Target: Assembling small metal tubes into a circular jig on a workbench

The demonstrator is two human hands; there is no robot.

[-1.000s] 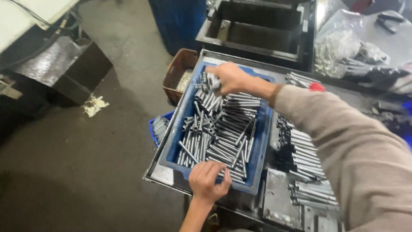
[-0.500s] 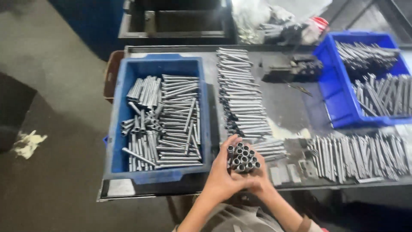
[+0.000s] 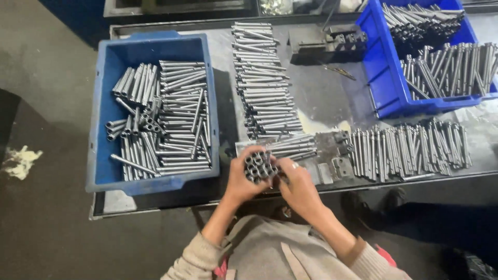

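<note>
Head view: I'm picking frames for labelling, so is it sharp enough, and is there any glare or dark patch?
Head view: mostly sharp, the bundle of tubes between left hand and right hand reads clearly; mild shine on the tubes in the blue bin; the floor is dim.

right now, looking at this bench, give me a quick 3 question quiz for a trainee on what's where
1. True or false: both hands grip one bundle of metal tubes.
2. Where does the bin of loose tubes nearest the left hand sit?
A. On the floor
B. At the left end of the bench
C. On top of the other bin
3. Fill in: the row of tubes to the right of the right hand lies on the ____, not in a bin.

Key
1. True: the two hands close around the bundle, tube ends facing the camera.
2. B: the blue bin is at the left end.
3. Bench.
</note>
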